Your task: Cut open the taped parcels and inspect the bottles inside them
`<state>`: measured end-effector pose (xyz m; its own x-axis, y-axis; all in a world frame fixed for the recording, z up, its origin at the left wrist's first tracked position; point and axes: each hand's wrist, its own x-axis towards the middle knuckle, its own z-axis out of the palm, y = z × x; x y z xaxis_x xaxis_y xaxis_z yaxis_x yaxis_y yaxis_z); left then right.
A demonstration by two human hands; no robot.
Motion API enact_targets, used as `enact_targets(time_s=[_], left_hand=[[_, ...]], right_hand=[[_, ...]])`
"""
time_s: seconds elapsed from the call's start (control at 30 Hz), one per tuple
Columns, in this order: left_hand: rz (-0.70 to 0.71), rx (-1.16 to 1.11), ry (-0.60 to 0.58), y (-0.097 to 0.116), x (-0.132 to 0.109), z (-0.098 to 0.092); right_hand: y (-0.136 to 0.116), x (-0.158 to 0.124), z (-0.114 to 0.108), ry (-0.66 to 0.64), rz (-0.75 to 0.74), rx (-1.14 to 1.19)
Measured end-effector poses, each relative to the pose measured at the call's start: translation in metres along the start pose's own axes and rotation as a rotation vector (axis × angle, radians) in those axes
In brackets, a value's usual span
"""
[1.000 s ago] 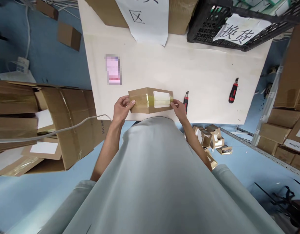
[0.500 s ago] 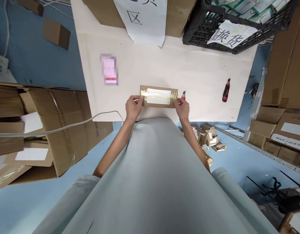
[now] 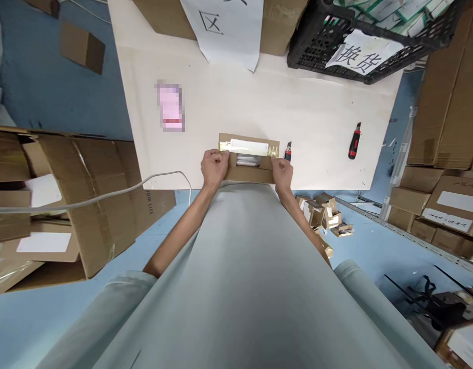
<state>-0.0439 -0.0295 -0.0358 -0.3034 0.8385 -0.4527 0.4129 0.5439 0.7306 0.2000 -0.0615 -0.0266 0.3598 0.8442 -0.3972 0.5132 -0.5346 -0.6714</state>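
A small cardboard box lies at the table's near edge, its top partly open. White contents show between its flaps. One flap, raised at the far side, carries a white label and yellowish tape. My left hand grips the box's left end with curled fingers, and my right hand pinches the right end. Just beyond my right hand lies a red and black cutter. Farther right on the table is a second cutter. A blurred pink item rests at the left.
A black crate of packets and a large carton stand at the table's far side. A cable crosses the left edge. Cartons sit at the left, and small boxes lie on the floor at right.
The box top has been opened: the near flap now lies toward me and the labelled part has tilted up, showing the contents. Both hands have turned with the flaps.
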Motion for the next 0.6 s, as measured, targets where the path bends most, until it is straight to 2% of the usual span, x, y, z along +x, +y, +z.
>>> enact_targets(time_s=[0.1,0.2,0.4,0.5,0.6], left_hand=[[0.008,0.014,0.009,0.002,0.002,0.0],[-0.04,-0.028,-0.027,-0.001,0.005,-0.004],[0.071,-0.104,-0.169,-0.026,-0.001,-0.008],[0.103,-0.039,-0.204,-0.041,-0.003,-0.004],[0.108,0.009,-0.211,-0.053,-0.002,0.0]], right_hand=[[-0.006,0.007,0.0,0.045,-0.017,0.013],[-0.009,0.018,-0.008,-0.014,-0.058,-0.133],[-0.018,0.039,-0.036,-0.202,-0.354,-0.492],[-0.024,0.058,-0.042,-0.208,-0.438,-0.498],[-0.025,0.088,-0.035,-0.183,-0.404,-0.395]])
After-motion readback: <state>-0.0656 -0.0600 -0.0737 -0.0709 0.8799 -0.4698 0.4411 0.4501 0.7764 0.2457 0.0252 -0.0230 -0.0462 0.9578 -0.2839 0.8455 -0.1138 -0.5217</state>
